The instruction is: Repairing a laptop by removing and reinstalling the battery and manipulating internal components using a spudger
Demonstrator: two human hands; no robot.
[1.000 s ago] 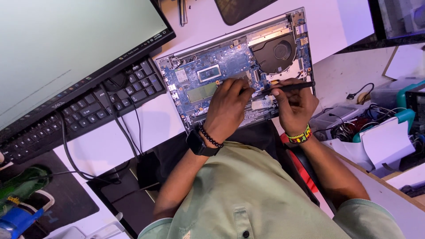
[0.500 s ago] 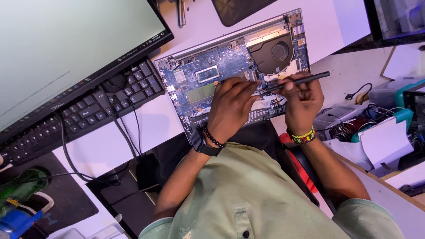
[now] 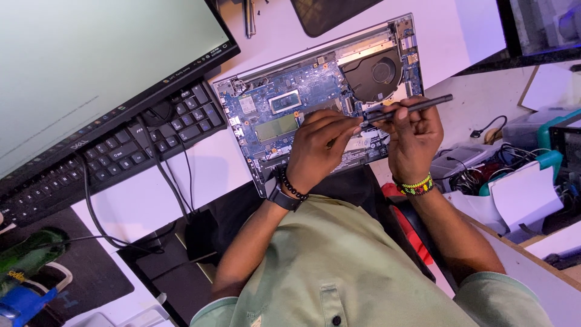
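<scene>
Right hand (image 3: pixel 414 130): pinching a slim black metal screwdriver (image 3: pixel 407 109).
Left hand (image 3: pixel 321 145): fingertips pinching the screwdriver's tip, above the opened silver laptop (image 3: pixel 290 112).

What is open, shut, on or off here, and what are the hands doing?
Laptop: back cover off, circuit board showing.
Monitor: switched on, bright.
Screwdriver: lifted, lying sideways.
Left hand: fingertips pinch the screwdriver's tip.
Right hand: gripping the screwdriver.

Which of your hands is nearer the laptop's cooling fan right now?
Right. The right hand holds the dark screwdriver just below the cooling fan; the left hand pinches the tool's tip further away, over the board's middle.
</scene>
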